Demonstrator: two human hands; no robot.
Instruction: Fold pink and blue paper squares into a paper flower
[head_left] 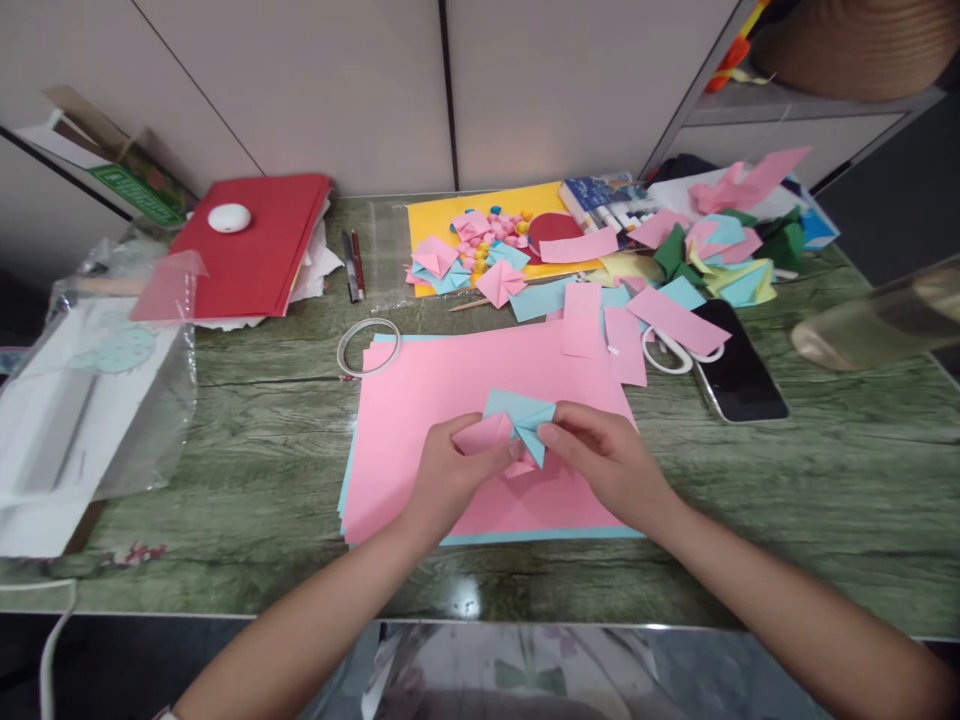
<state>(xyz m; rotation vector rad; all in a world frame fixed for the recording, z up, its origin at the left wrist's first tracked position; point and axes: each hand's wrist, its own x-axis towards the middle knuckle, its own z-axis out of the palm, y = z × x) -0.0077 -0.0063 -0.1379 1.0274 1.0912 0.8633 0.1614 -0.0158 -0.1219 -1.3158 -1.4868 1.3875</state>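
Folded pink-and-blue paper piece [520,408], matte, sharp creases, pointed flaps, sits in both hands over smooth flat pink sheets [420,410]. Left hand [454,465]: fingers pinched on pink part. Right hand [619,465]: fingers pinched on blue flap. Sheet edges straight; wood-grain counter [262,440] gives room either side; paper strips [583,320] and glossy phone [739,365] crowd upper right.

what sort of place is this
Probably a craft spot at a table, perhaps in a home: a stack of pink and blue sheets lies there, with a folded paper piece held above it and pink cut strips nearby.
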